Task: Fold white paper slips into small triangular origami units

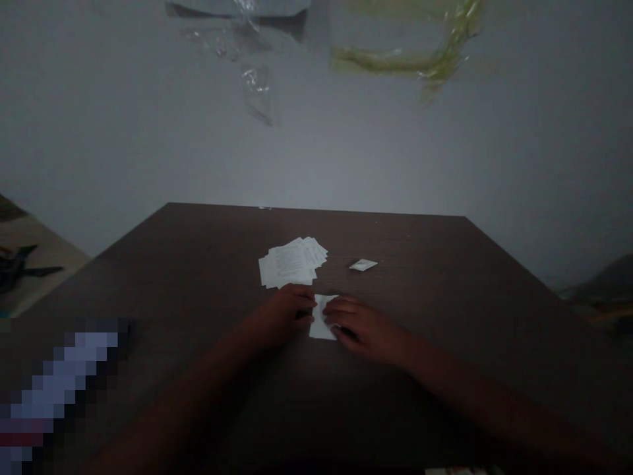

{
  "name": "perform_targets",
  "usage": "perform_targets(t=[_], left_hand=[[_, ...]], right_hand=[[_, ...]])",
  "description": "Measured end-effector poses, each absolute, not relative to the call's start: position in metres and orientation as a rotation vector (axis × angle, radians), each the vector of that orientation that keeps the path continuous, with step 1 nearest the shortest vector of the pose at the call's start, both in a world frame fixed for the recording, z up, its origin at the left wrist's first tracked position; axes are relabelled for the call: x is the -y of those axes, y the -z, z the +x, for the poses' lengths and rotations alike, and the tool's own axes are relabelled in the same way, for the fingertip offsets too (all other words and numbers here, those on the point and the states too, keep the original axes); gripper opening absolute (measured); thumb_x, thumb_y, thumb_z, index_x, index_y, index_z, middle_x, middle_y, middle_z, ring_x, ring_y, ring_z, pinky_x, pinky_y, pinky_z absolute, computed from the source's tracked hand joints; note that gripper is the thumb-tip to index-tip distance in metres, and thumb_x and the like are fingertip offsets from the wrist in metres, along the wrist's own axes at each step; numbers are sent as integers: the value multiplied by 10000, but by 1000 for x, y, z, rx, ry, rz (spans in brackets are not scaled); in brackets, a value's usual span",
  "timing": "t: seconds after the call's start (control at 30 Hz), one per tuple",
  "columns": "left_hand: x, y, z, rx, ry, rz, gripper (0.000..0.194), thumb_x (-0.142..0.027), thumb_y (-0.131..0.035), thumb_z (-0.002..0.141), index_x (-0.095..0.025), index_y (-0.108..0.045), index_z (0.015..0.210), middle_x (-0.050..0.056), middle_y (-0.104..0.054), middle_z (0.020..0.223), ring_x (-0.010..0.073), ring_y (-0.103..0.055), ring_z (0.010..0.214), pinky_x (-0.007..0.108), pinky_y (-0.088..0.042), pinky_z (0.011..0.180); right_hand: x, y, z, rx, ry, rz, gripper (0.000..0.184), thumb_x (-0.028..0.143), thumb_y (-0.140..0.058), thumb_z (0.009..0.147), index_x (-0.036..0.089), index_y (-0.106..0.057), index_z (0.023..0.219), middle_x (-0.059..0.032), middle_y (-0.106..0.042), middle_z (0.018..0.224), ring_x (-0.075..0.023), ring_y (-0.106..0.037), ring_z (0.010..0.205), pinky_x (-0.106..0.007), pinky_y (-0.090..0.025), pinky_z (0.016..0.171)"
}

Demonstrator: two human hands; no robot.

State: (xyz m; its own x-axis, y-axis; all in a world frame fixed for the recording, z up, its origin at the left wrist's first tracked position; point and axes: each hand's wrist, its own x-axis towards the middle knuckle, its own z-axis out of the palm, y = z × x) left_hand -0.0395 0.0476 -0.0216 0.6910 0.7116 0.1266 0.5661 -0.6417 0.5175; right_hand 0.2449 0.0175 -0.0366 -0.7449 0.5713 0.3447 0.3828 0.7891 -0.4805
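Observation:
A small white sheet of paper [320, 323] lies on the dark brown table, between my two hands. My left hand [289, 310] is at its left edge, fingers bent and the tips against the paper. Across the right part of the sheet rest the curled fingers of my right hand [366, 326], gripping it, the thumb near its lower edge. Just beyond my left hand is a loose pile of printed white papers [291, 260], fanned unevenly. A small folded paper [364, 264] sits apart to the right of the pile. My fingers cover part of the sheet.
The table [222, 231] reaches back to a pale wall [346, 152] with clear tape and yellow tape [390, 64] stuck on it. A pixelated, blurred-out object [64, 382] lies at the left front. Dark items [24, 264] stand beyond the table's left side.

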Motion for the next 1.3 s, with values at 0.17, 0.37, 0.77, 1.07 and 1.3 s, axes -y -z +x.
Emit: perform_targets(t=[0.17, 0.37, 0.77, 1.07, 1.3], left_hand=[[-44, 15, -40, -914, -369, 2472, 210, -102, -774, 1010, -239, -875, 1132, 79, -844, 1287, 287, -785, 1223, 473, -614, 1187], [-42, 9, -42, -846, -311, 2502, 223, -94, -768, 1018, -238, -877, 1149, 92, -859, 1361, 310, -777, 1294, 507, -596, 1212], [-29, 6, -39, -895, -262, 2594, 333, -41, -719, 999, -211, -829, 1264, 95, -828, 1417, 295, -760, 1339, 497, -584, 1262], [-26, 10, -36, -997, -278, 2493, 377, -11, -654, 1024, -173, -825, 1318, 140, -781, 1485, 302, -759, 1365, 477, -618, 1241], [-25, 0, -35, -1060, -223, 2493, 383, 0, -662, 1015, -177, -842, 1303, 145, -766, 1469, 320, -719, 1402, 473, -599, 1250]], right_hand=[[-15, 38, 248, 2528, -488, -705, 301, 215, -622, 1174, 206, -811, 1408, -177, -832, 1445, -317, -769, 1388, -548, -585, 1275], [-12, 32, 248, 2538, -477, -708, 296, 242, -619, 1190, 193, -833, 1389, -181, -846, 1447, -317, -784, 1395, -545, -564, 1303], [-7, 24, 249, 2606, -512, -756, 312, 256, -638, 1188, 137, -822, 1410, -198, -815, 1509, -308, -747, 1452, -518, -525, 1340], [-5, 21, 249, 2625, -492, -759, 291, 274, -630, 1191, 176, -818, 1391, -168, -829, 1481, -292, -760, 1421, -517, -541, 1326], [-6, 22, 248, 2640, -489, -741, 294, 282, -620, 1197, 160, -812, 1382, -181, -824, 1481, -291, -752, 1426, -523, -513, 1350]])
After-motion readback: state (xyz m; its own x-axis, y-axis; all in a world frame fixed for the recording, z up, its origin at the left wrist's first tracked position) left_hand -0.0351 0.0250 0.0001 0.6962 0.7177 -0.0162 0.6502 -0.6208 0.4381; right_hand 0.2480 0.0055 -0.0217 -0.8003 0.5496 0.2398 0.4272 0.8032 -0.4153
